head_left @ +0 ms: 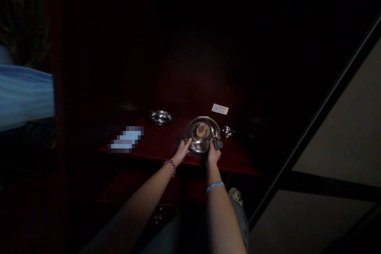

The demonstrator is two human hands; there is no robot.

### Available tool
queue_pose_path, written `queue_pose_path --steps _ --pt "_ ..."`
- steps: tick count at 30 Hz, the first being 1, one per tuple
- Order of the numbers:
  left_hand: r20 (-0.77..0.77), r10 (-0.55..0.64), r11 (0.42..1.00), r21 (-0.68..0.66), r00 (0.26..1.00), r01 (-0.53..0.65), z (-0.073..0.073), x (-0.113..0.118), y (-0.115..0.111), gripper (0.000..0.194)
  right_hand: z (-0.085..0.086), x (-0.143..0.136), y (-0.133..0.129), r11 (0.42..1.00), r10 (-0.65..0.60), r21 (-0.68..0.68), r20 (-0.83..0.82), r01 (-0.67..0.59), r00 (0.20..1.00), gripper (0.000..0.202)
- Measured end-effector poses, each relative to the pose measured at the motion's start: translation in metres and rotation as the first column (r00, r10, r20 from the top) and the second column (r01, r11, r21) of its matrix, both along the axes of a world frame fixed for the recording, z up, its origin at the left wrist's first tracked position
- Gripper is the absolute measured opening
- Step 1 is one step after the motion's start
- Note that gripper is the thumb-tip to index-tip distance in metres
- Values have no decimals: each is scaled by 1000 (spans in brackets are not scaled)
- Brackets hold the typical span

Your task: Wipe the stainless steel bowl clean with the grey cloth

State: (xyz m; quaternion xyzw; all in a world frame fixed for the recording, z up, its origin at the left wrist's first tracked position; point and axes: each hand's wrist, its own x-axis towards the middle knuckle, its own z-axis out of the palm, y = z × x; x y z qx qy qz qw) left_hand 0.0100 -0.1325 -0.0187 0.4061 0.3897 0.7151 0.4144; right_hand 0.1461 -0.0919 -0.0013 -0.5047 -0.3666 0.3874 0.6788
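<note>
Both my hands hold a round, shiny metal plate point(196, 145) with a yellow and red label at its centre, above a dark red shelf. My left hand point(182, 152) grips its near left rim, thumb on top. On the near right rim, my right hand point(213, 154) is closed, with a dark grey cloth point(218, 143) bunched between its fingers and the plate. Behind and to the left sits a shallow metal dish point(161, 117). A smaller metal bowl point(228, 131) stands just right of the plate, partly hidden by it.
The dark red shelf point(154, 144) carries a pixelated, light blue flat item point(126, 139) at its left end. A white printed card point(220, 109) is at the back. Pale blue fabric point(26, 97) shows at far left, and a dark-framed pale panel point(336, 127) slants on the right.
</note>
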Motion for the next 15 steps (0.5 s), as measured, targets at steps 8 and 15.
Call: queue_pose_path --steps 8,15 --pt "56 2 999 -37 998 0 0 1 3 50 9 5 -7 997 -76 3 57 76 996 53" --pt "89 7 1000 -24 996 -5 -7 -1 11 51 18 5 -13 991 -124 48 80 121 989 51"
